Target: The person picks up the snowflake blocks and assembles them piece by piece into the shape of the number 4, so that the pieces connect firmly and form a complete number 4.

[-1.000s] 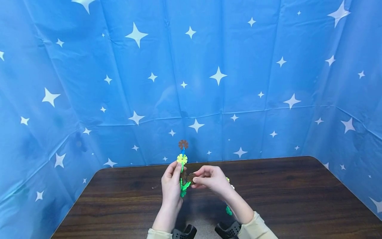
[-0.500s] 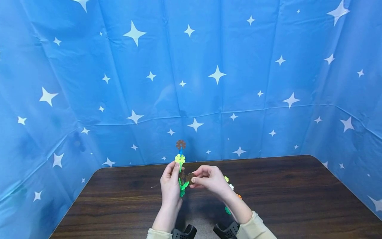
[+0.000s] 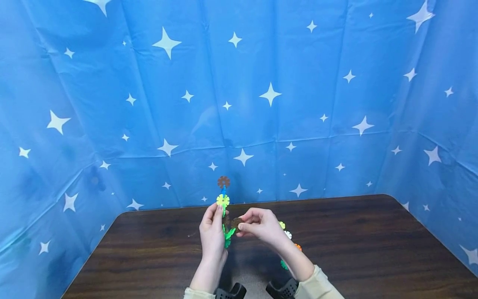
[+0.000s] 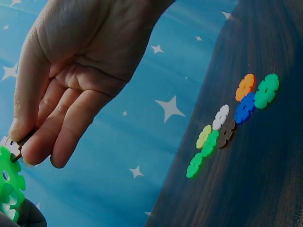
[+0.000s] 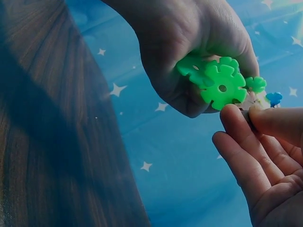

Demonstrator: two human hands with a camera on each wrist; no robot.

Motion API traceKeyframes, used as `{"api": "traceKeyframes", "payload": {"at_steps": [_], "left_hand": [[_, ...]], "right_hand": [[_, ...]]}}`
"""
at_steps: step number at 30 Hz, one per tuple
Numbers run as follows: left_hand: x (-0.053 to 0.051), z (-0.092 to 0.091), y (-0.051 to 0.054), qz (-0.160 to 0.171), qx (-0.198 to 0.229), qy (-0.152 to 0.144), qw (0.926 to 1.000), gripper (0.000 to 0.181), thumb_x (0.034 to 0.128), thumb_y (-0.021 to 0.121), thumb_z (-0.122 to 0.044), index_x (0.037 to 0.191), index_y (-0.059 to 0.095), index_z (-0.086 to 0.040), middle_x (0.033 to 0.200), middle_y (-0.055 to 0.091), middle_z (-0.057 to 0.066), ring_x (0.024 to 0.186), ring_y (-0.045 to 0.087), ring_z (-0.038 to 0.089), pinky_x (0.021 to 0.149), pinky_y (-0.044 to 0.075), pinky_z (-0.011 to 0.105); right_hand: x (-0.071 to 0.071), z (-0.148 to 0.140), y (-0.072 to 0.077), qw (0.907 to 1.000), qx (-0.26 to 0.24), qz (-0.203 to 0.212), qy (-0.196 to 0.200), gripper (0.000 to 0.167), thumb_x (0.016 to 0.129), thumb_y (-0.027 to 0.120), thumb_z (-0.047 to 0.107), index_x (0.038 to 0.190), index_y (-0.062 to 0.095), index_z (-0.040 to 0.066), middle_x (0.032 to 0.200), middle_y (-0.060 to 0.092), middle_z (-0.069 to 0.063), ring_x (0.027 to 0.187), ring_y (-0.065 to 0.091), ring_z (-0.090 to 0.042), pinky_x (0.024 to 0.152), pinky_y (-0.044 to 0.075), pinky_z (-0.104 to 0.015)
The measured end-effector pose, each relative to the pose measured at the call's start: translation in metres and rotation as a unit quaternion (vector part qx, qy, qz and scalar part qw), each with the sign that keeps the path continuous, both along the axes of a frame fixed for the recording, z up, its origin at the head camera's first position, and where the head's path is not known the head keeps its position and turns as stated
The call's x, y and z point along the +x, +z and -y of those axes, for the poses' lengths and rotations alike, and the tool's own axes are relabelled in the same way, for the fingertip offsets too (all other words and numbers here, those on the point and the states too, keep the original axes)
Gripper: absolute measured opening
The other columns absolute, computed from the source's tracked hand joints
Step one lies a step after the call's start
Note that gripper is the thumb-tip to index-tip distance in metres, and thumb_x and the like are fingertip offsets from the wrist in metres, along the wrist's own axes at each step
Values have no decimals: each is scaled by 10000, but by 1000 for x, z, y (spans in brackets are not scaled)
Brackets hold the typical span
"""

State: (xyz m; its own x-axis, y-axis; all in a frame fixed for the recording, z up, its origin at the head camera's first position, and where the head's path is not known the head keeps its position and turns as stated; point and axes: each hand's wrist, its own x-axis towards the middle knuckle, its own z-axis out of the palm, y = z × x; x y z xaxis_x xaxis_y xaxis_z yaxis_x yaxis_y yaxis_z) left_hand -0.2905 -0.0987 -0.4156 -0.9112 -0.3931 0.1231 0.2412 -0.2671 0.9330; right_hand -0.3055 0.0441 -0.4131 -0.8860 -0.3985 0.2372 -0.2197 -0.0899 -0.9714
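Note:
Upright in my left hand (image 3: 213,234) is a chain of interlocking snowflake discs, gripped between thumb and fingers. A brown disc (image 3: 223,182) tops the chain, with a yellow disc (image 3: 223,200) below it and green discs lower down. My right hand (image 3: 264,226) pinches another brown disc (image 3: 236,224) between thumb and fingertips, at the chain's right side. Seen from the right wrist, a bright green disc (image 5: 214,94) stands out from the left palm, touching or nearly touching the right fingertips. Whether the pinched disc is slotted in cannot be told; fingers cover most of it.
Loose discs lie on the dark wooden table (image 3: 149,253) to the right, partly behind my right forearm. Among them the left wrist view shows an orange disc (image 4: 245,87), a blue disc (image 4: 245,109) and a white disc (image 4: 221,117). A blue starry curtain (image 3: 254,120) stands behind.
Both hands and the chain have drifted slightly left in the head view. The right hand keeps its pinch on the brown disc. More loose discs show beside the right forearm.

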Motion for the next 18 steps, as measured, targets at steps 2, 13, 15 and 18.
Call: {"api": "traceKeyframes", "payload": {"at_steps": [2,13,15,18], "left_hand": [[1,1,0,15,18,22,10000,242,1012,540,-226,1143,616,-38,946,617,91,891,583,154,726,491,250],[3,-1,-1,-6,26,-51,10000,228,1017,527,-229,1126,614,-49,911,600,44,876,564,163,737,468,252],[3,-2,-1,-1,10,-98,10000,233,1017,528,-236,1124,613,-48,922,599,67,867,562,161,727,470,259],[4,-3,-2,29,6,-151,9999,231,1017,528,-236,1122,611,-48,931,596,88,856,562,159,721,474,269]], "right_hand": [[1,1,-1,10000,-5,-12,1,157,861,664,-54,987,610,-130,792,683,-140,708,708,-204,727,565,-448],[0,2,-4,10000,-73,-53,15,142,863,660,-65,971,604,-138,803,680,-174,698,707,-206,720,567,-439],[0,0,-2,10000,5,-37,68,132,862,658,-62,961,606,-133,790,680,-161,696,708,-212,706,571,-425],[-2,-4,-1,9997,141,-23,188,115,865,648,-65,952,605,-128,811,671,-220,693,708,-213,696,572,-427]]}}
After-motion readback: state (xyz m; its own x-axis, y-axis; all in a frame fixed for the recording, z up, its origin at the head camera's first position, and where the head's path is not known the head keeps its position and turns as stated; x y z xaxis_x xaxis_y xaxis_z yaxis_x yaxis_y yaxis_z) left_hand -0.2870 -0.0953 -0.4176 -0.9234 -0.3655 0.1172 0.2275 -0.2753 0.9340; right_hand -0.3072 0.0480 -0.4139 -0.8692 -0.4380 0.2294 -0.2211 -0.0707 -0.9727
